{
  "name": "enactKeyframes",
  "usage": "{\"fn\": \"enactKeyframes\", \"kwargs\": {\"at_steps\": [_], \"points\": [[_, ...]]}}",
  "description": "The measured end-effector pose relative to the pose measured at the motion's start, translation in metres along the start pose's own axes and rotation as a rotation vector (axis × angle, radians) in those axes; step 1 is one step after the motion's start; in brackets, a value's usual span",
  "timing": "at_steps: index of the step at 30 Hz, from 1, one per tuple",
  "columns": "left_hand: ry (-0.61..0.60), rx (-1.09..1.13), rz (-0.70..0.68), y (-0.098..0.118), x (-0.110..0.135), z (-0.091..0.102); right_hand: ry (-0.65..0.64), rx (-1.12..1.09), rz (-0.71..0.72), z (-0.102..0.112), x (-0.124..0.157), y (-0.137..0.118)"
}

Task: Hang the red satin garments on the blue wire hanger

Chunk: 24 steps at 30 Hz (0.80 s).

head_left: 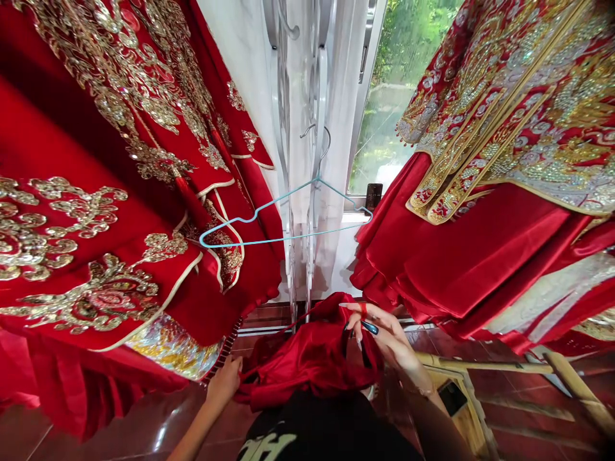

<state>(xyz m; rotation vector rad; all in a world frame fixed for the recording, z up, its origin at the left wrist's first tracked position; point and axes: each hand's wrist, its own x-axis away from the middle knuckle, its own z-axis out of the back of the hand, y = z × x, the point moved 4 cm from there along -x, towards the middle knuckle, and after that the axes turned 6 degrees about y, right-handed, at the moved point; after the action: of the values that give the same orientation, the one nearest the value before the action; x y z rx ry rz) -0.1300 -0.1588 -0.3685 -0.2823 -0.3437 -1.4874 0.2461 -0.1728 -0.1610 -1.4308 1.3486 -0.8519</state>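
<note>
While betw. left hand (223, 379) & right hand (384, 333), bunched red satin (307, 362)

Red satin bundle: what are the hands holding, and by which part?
The left hand grips the bunched red satin cloth at its lower left edge; the right hand holds its upper right fold.

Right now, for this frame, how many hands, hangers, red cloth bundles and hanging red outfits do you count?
Hands: 2, left hand and right hand
Blue hangers: 1
Red cloth bundles: 1
Hanging red outfits: 2, one, another
Total: 6
</note>
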Motion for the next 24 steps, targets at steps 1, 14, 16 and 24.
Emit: {"fn": "enactKeyframes", "kwargs": {"at_steps": [1, 14, 16, 24], "points": [[0.022, -0.004, -0.001, 0.003, 0.0, -0.002, -0.006, 0.01, 0.006, -0.001, 0.001, -0.002], [-0.171, 0.532, -0.119, 0.033, -0.024, -0.043, 0.024, 0.021, 0.001, -0.007, 0.004, -0.007], [-0.236, 0.579, -0.123, 0.032, -0.021, -0.048, 0.059, 0.032, 0.005, -0.003, 0.006, -0.007], [-0.062, 0.446, -0.034, -0.016, 0.009, -0.047, 0.125, 0.08, 0.002, 0.007, 0.008, -0.01]]}}
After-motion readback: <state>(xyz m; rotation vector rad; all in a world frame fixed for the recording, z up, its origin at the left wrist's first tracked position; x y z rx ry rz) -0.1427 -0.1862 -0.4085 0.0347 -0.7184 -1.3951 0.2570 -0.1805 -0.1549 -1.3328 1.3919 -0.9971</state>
